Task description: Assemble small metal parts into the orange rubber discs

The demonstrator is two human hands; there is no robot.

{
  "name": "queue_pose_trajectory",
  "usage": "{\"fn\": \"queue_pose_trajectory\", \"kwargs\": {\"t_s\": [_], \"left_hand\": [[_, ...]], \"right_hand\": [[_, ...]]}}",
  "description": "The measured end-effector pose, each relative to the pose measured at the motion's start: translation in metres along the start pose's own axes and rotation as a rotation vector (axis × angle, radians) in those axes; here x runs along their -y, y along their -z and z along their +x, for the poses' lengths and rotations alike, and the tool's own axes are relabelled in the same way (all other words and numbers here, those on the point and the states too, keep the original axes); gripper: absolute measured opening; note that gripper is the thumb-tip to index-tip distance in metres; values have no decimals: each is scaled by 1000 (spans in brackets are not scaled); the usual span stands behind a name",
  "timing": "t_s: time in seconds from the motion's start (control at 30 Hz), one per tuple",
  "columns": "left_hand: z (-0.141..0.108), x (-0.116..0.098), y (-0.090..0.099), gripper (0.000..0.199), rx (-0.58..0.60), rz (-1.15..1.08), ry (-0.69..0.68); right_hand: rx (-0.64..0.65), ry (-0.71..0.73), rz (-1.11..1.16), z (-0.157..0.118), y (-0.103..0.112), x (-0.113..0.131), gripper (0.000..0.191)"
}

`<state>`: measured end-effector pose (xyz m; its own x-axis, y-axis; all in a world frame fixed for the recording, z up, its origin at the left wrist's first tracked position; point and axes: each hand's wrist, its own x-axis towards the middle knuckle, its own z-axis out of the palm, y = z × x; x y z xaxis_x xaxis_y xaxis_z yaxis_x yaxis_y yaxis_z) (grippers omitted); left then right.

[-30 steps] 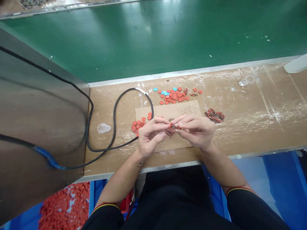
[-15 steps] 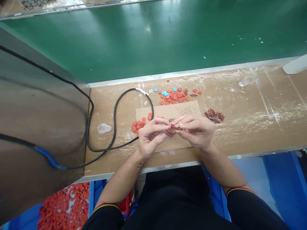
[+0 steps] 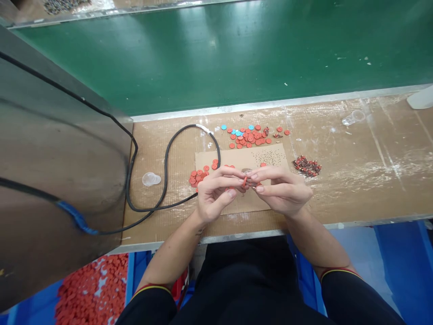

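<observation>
Looking down from the head camera, two bare hands are held up together over a brown sheet of cardboard [image 3: 267,155]. The left hand [image 3: 214,192] and the right hand [image 3: 280,189] meet in the middle. The fingers [image 3: 267,188] of both hands are closed in a tight pinch on a small red and metal part [image 3: 248,182]. The part sits between the fingertips, just above the cardboard. It is too small to see well.

The cardboard lies on a long brown surface [image 3: 372,180]. Tiny dark bits are spread on the top part of the cardboard [image 3: 269,157]. Flat red discs [image 3: 195,178] lie by the left hand, partly on the cardboard. More red discs [image 3: 250,139] and some blue discs [image 3: 238,133] lie just past the cardboard. To the right is a small heap of red and metal parts [image 3: 307,166].

A black cable [image 3: 165,167] curves over the surface, with a clear plastic cap [image 3: 150,179] beside it. Another clear cup [image 3: 353,117] lies far to the right. A green belt [image 3: 203,58] runs along the back. A shiny metal panel [image 3: 57,135] stands at the left. Down low, a blue bin [image 3: 133,275] holds lots of red discs [image 3: 91,289].
</observation>
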<state>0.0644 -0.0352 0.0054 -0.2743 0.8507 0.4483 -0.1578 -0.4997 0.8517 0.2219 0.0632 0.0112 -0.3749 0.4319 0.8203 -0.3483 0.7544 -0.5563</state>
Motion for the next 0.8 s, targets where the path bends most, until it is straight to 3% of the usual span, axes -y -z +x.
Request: {"fn": "queue_pose_trajectory", "kwargs": {"t_s": [0.3, 0.47, 0.57, 0.67, 0.8], "left_hand": [[0, 6, 1, 25, 53, -61, -87], [2, 6, 5, 26, 20, -129, 8], [6, -1, 12, 28, -99, -181, 86], [16, -7, 22, 27, -330, -148, 132], [37, -4, 32, 31, -606, -67, 39]], "right_hand": [[15, 35, 16, 1, -2, -1, 30], [14, 47, -18, 3, 2, -2, 28], [-26, 49, -79, 6, 1, -6, 23], [-128, 77, -125, 8, 2, -11, 12], [-241, 31, -326, 0, 22, 2, 13]]}}
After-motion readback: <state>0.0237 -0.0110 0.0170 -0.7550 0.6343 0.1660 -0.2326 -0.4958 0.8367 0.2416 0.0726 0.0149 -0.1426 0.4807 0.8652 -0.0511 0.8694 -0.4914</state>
